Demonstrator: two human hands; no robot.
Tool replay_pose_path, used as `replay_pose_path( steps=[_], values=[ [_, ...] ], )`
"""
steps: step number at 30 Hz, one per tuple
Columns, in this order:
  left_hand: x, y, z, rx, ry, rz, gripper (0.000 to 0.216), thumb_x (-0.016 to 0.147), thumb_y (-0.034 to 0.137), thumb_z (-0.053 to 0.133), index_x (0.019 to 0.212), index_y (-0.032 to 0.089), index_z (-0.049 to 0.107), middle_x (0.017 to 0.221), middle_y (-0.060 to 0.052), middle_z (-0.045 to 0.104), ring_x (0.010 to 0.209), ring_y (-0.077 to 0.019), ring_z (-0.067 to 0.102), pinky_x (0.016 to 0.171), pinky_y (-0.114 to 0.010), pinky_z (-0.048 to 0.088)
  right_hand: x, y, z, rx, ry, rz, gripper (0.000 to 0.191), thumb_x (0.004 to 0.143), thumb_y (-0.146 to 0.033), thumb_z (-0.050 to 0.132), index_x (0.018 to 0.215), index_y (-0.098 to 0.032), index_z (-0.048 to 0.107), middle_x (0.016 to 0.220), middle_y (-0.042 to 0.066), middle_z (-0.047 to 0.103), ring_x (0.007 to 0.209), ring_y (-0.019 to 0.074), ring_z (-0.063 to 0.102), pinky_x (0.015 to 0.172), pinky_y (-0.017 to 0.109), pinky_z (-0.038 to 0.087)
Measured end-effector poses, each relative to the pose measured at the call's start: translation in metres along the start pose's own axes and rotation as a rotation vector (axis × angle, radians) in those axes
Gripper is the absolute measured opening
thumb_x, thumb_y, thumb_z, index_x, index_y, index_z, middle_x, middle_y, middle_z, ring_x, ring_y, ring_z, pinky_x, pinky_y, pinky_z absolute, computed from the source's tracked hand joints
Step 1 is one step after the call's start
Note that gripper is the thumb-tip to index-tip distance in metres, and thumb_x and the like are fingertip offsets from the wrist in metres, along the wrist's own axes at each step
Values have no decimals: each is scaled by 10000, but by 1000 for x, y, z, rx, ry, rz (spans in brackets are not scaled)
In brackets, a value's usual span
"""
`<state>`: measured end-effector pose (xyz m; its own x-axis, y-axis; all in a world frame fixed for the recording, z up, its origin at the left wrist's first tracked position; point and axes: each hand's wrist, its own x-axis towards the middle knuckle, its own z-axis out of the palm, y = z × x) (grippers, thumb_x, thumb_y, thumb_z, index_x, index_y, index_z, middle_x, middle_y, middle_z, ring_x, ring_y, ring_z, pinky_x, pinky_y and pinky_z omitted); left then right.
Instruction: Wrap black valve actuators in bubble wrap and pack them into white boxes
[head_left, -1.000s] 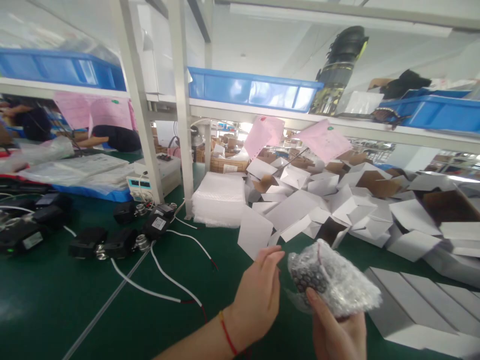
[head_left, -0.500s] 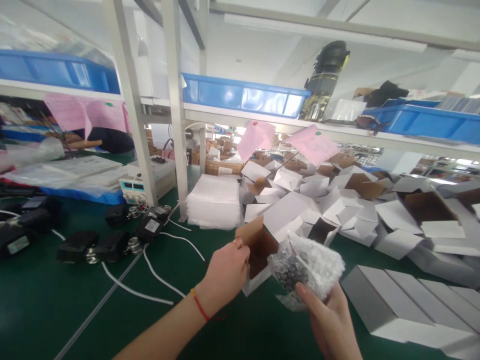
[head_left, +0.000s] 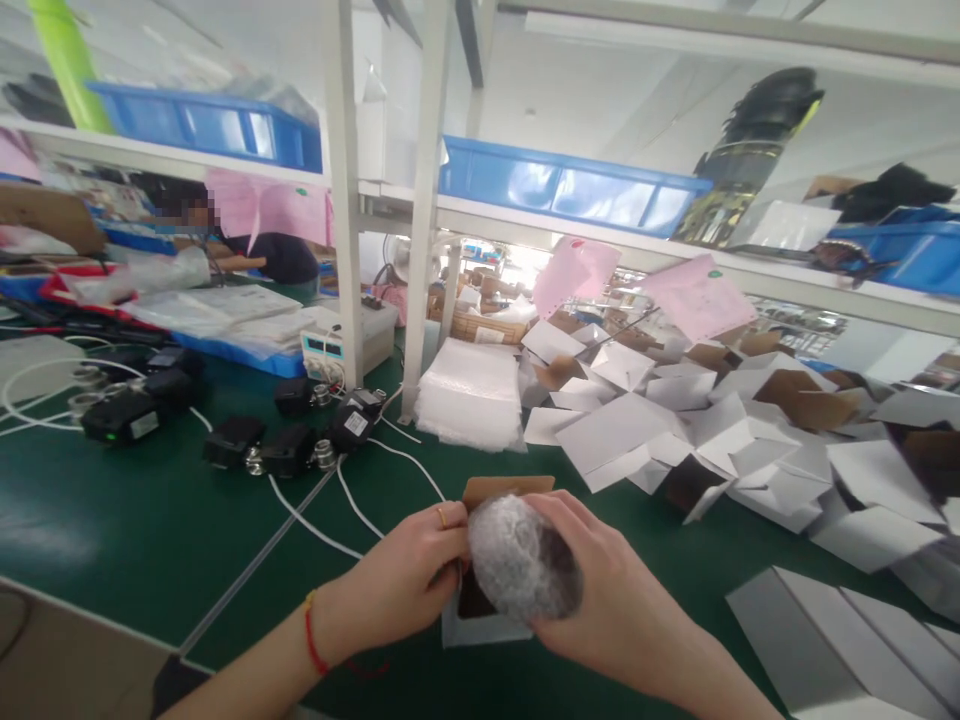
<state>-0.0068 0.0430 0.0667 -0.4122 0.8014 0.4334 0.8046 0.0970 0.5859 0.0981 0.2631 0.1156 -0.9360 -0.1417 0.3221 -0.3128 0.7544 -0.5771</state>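
My right hand [head_left: 607, 590] is curling its fingers around the bubble-wrapped bundle [head_left: 517, 560], the thumb pressing on the near side and the fingertips on the far side. My left hand [head_left: 409, 575] is bunching its fingers at the open box [head_left: 491, 630], apparently pinching its left edge; exactly where the fingertips are meeting the cardboard, I cannot tell. Half a second ago I was holding the bundle to the right of the box; now it is covering much of the mouth. I'm not seeing how deep it is reaching. I'm judging that the two are lining up, so the work is shifting from carrying to fitting. A brown flap [head_left: 510, 488] is standing behind the bundle. Farther out on the green table [head_left: 420, 685], a stack of bubble bags [head_left: 469, 400] is lying near the loose white boxes [head_left: 630, 430], with black devices [head_left: 289, 450] resting to the left.
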Motion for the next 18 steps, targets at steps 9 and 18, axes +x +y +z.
replay_pose_path(
  steps=[9, 18],
  values=[
    [-11, -9, -9, -98, 58, -6, 249, 718, -51, 406, 735, 194, 450, 843, -13, 513, 815, -168, 510, 724, -249, 397, 45, -10, -12, -40, -493, 194, 380, 691, -215, 883, 1034, -200, 718, 890, -22, 673, 724, 196, 595, 533, 241, 367],
    [-17, -22, -16, -201, 56, 11, 270, 658, -44, 403, 750, 185, 512, 835, -6, 519, 844, -174, 516, 746, -253, 393, 46, -5, -12, -106, -329, 124, 188, 812, -157, 878, 957, -240, 791, 996, -12, 696, 919, 226, 635, 805, 267, 439]
  ],
)
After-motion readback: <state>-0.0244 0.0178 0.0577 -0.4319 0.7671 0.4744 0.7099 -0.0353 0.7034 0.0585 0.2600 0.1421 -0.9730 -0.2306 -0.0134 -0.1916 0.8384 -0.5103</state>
